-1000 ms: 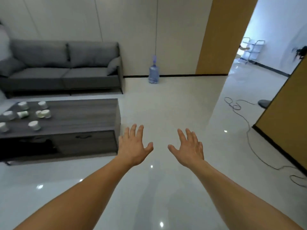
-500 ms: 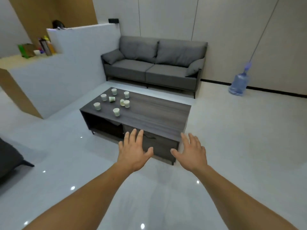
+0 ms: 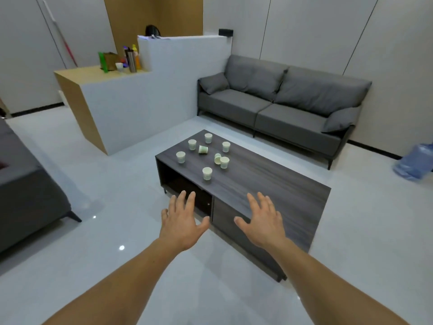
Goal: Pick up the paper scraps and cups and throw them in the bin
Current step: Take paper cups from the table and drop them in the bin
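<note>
Several small pale paper cups stand or lie on the far left part of a dark wooden coffee table [image 3: 269, 184]. The nearest cup [image 3: 207, 173] is upright; another cup [image 3: 203, 149] lies on its side, and a tipped cup [image 3: 217, 158] leans by an upright one [image 3: 224, 162]. My left hand [image 3: 181, 221] and my right hand [image 3: 263, 219] are stretched out in front of me, palms down, fingers spread, holding nothing, in front of the table's near side. No paper scraps or bin are in view.
A grey sofa [image 3: 281, 104] stands behind the table. A white and wood counter [image 3: 131, 97] with bottles is at the back left. A dark seat [image 3: 28, 191] is at the left edge, a water jug [image 3: 414, 164] at the right. Glossy floor surrounds the table.
The view has swung left and closer to the table; the cups are now nearer and more central. Both hands stay outstretched and open.
</note>
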Action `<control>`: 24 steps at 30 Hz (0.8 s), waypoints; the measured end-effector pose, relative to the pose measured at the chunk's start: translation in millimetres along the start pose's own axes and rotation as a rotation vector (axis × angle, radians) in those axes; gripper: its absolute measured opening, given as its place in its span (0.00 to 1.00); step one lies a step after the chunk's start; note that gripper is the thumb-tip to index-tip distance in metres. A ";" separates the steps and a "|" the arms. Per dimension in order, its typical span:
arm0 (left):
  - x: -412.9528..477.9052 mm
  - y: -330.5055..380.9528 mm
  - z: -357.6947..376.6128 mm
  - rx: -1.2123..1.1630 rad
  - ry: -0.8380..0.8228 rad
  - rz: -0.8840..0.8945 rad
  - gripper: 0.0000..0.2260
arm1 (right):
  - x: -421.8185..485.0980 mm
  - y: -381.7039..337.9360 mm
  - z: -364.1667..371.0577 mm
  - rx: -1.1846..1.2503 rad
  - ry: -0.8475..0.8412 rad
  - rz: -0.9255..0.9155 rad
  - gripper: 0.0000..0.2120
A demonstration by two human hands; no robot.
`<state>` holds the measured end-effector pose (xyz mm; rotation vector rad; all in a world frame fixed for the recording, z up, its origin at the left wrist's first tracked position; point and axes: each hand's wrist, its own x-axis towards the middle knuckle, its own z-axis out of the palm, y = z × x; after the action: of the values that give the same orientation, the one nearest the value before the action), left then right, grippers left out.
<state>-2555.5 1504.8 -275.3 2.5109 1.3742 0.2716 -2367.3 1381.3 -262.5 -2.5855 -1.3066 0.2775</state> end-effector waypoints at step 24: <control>380.8 -107.1 27.3 0.038 -0.147 -0.035 0.39 | 403.7 -93.9 79.8 0.050 -0.224 0.011 0.41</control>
<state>-2429.6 1878.0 -321.5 2.4788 1.3757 0.0537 -2224.9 1771.4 -337.6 -2.5792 -1.3378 0.6097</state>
